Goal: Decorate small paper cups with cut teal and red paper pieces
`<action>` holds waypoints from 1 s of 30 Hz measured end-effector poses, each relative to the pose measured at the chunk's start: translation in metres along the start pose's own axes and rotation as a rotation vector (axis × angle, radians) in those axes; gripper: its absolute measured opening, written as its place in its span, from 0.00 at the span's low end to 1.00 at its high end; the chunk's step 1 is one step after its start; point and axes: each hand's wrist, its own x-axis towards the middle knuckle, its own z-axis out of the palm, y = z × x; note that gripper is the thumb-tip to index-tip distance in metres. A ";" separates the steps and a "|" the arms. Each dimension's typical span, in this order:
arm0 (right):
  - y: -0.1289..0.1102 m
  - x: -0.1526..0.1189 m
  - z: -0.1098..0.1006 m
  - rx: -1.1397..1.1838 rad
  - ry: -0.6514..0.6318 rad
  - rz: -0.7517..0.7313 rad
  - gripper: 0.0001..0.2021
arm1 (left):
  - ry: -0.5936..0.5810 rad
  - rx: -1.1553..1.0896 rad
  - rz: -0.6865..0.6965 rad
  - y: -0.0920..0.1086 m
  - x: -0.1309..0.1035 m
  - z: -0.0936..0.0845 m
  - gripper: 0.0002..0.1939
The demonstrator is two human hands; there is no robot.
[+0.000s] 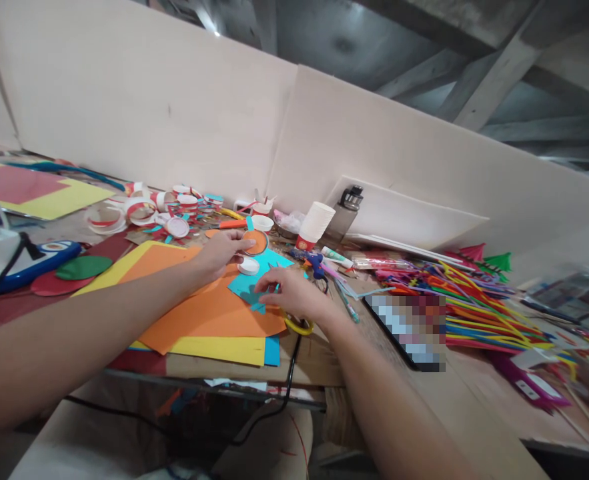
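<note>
My left hand (pixel 220 255) pinches a round orange disc (pixel 255 243) with a dark rim between thumb and fingers. A short light-blue strip (pixel 249 223) sticks up at the disc's upper edge. My right hand (pixel 290 292) hovers low over a light-blue paper sheet (pixel 244 285), its fingers curved and apart near small blue cut pieces. A small white round lid (pixel 248 266) rests between both hands. Beneath them lie orange paper (pixel 199 317) and yellow paper (pixel 219 349). Yellow-handled scissors (pixel 300 326) are partly hidden below my right wrist.
Stacked paper cups (pixel 318 223) and a dark bottle (pixel 343 217) stand behind. A blue glue gun (pixel 316 264) lies right of the blue sheet. Colourful pipe cleaners (pixel 489 313) and a phone (pixel 404 333) are farther right. Cut cup rings (pixel 141 210) crowd the back left. A black cable (pixel 292 373) hangs over the front edge.
</note>
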 end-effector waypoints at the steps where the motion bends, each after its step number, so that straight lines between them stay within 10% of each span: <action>1: -0.001 0.000 0.001 -0.051 -0.026 -0.015 0.06 | -0.003 -0.001 0.000 -0.001 0.000 0.000 0.16; 17: -0.005 -0.001 0.005 0.001 0.041 0.148 0.01 | -0.055 -0.029 -0.039 0.000 -0.007 0.006 0.17; 26: 0.044 -0.004 -0.032 -0.455 0.688 0.520 0.11 | -0.027 0.046 -0.020 0.002 -0.009 0.007 0.15; 30: 0.075 -0.006 -0.031 -0.414 0.599 0.697 0.20 | -0.056 0.027 -0.046 0.002 -0.012 0.011 0.16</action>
